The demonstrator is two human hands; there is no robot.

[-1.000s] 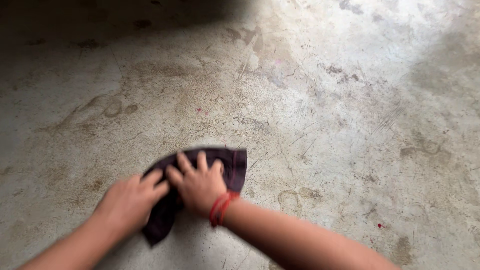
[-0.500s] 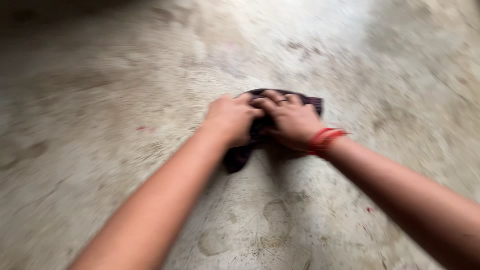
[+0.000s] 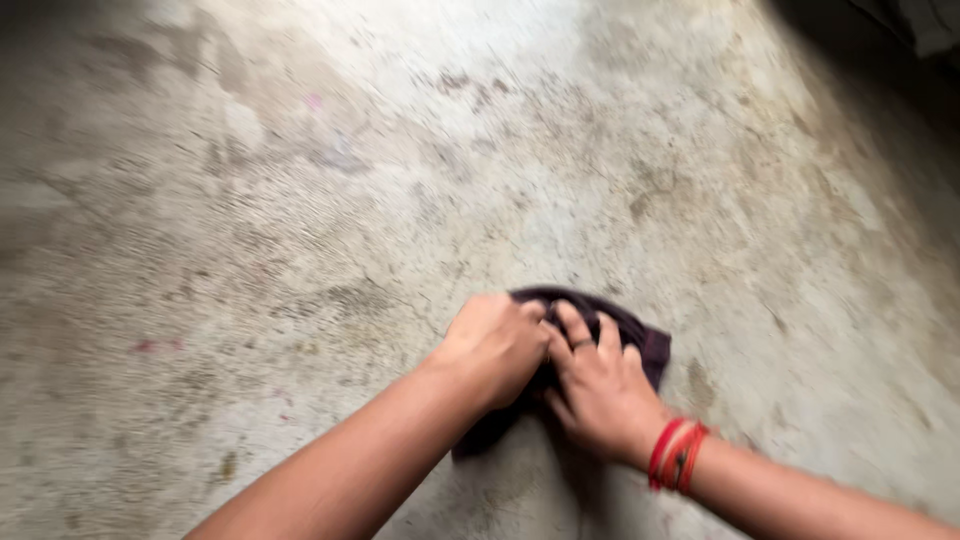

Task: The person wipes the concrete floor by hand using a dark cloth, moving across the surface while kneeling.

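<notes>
Down on the stained concrete floor (image 3: 250, 200), one dark cloth (image 3: 640, 340) lies bunched under two hands. Its long axis runs diagonally, from a corner past the right fingertips toward a tail below the left knuckles. The left hand (image 3: 492, 345) is curled, gripping the cloth; the right hand (image 3: 600, 385) presses on it with fingers spread. Red thread bands (image 3: 678, 456) circle the right wrist.

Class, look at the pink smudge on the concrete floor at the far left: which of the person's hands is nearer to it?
Left. The left hand presses the dark cloth on the side toward the pink smudge; the right hand lies on the cloth's far side.
</notes>
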